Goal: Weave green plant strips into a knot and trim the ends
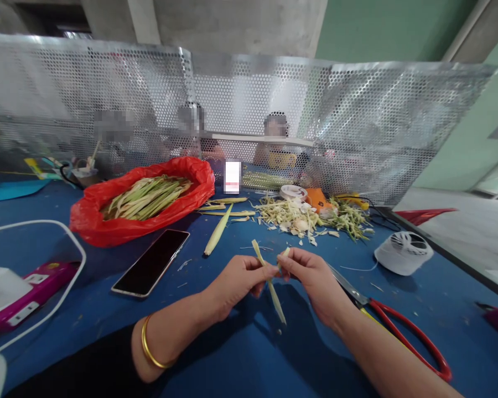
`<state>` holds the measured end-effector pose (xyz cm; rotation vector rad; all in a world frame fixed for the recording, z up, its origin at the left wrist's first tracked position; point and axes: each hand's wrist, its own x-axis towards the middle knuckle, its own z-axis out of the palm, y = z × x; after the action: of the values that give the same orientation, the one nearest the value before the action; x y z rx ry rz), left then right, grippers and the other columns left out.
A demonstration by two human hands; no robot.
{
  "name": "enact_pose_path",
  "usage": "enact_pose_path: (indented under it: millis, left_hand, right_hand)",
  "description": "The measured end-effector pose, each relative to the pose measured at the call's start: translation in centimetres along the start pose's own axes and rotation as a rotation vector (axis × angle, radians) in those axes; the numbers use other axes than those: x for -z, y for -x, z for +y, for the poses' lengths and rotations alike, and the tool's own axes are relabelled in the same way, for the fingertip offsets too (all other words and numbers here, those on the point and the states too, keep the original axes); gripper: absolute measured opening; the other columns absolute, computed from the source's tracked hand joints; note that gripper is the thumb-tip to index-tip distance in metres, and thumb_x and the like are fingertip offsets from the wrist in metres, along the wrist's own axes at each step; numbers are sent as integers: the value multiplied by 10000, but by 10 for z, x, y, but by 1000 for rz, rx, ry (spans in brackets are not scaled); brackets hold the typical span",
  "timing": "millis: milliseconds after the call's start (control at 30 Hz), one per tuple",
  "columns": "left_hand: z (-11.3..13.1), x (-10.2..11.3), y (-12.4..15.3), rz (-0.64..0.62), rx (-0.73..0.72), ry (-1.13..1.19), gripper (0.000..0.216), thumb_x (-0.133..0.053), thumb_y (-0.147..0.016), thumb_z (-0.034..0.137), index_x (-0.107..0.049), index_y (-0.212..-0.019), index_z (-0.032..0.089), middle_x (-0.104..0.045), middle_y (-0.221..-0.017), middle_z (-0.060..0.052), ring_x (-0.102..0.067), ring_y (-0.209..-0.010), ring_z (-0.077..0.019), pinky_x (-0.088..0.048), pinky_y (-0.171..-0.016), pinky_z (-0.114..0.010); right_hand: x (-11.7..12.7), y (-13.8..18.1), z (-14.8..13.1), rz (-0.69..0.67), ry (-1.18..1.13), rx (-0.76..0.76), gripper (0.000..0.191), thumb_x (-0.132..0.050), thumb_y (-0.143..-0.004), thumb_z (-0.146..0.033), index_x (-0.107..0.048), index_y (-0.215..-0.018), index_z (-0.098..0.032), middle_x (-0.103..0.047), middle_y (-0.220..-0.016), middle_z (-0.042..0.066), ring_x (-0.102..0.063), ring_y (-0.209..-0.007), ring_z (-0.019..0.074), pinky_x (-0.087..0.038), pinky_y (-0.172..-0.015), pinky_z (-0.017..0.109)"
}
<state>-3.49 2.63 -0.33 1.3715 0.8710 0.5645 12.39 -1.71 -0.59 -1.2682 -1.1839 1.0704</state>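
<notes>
My left hand (pixel 243 276) pinches a narrow, pale green strip of husk or leaf (pixel 276 303), its ends sticking out above and below the fingers. Close against it, my right hand (pixel 309 276) is closed on a short piece of the same pale material (pixel 285 253); whether the two pieces are joined is hidden by the fingers. Both hands are just above the blue table. Beyond them lies a longer, pointed pale green husk (pixel 218 232). Scissors with red handles (pixel 415 337) lie partly under my right forearm.
A red plastic bag (pixel 83 213) holds many green strips (pixel 145 199). Husk scraps (pixel 290 215) are heaped before a perforated metal screen (pixel 240 105); people sit behind it. A phone (pixel 151 265), a purple power strip (pixel 29 293) with a white cable and a white string spool (pixel 403 254) lie around.
</notes>
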Motion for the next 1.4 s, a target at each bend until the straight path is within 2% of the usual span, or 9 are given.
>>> enact_pose_path:
  millis: [300,500,667,933,1000,1100,1167,1267,1400]
  left_hand:
    - [-2,-7,5,30,2,-75,216,-649,-707,347,-732,-664,152,-458,-432,38,-406,-463,-96,-304,-526,-231]
    - [-3,-14,8,4,6,-81,267,-625,-710,389,-684,-588,159,-484,-437,31,-410,-439,-95,-317,-502,-228]
    - [-4,-18,9,-49,-30,-172,323,-543,-712,300,-486,-410,197,-467,-409,19,-427,-423,-103,-345,-492,-233]
    - [-3,-12,9,-10,-8,-7,290,-594,-748,334,-632,-525,152,-625,-527,-25,-547,-523,-119,-411,-579,-232]
    - [2,-8,7,75,-22,168,240,-647,-744,370,-714,-713,141,-696,-653,-43,-606,-630,-131,-438,-658,-234]
    - [7,-3,5,175,-70,387,350,-733,-693,326,-713,-999,157,-743,-849,-74,-654,-844,-167,-458,-801,-262]
    - [8,-2,4,190,-96,448,409,-758,-674,297,-699,-1054,157,-743,-904,-91,-654,-897,-182,-460,-824,-276]
    - [4,-5,4,171,-101,498,438,-784,-649,276,-694,-1060,153,-743,-883,-90,-658,-850,-184,-466,-786,-276]
    - [2,-11,5,169,-104,493,402,-785,-651,265,-707,-1024,139,-737,-822,-79,-628,-713,-148,-451,-648,-242]
  right_hand:
    - [-4,-2,9,124,87,94,287,-594,-785,-332,-490,-555,-194,-495,-528,-38,-455,-539,118,-381,-573,262]
    - [4,-1,2,164,532,380,173,-595,-817,-279,-666,-963,-219,-661,-915,42,-593,-861,198,-432,-750,315]
    - [-10,9,0,40,627,453,176,-590,-831,-183,-604,-657,-207,-617,-675,-10,-583,-724,163,-412,-752,305]
    - [-10,10,1,195,758,675,122,-543,-850,-136,-598,-782,-220,-657,-790,19,-599,-804,185,-407,-795,333]
    - [-6,19,-9,287,806,802,123,-545,-858,-144,-615,-905,-233,-681,-896,46,-612,-889,212,-395,-831,361]
    - [-6,32,-18,362,861,968,91,-590,-829,-165,-613,-817,-252,-689,-797,28,-627,-793,218,-373,-816,383]
    - [-10,33,-15,271,845,875,87,-583,-845,-198,-618,-781,-245,-678,-754,19,-611,-720,200,-382,-749,357]
    - [-20,24,1,76,691,513,144,-555,-880,-274,-644,-774,-233,-678,-806,28,-610,-776,205,-414,-706,313]
    - [-29,15,13,26,429,305,284,-494,-903,-305,-616,-669,-200,-643,-752,34,-585,-735,184,-432,-673,269]
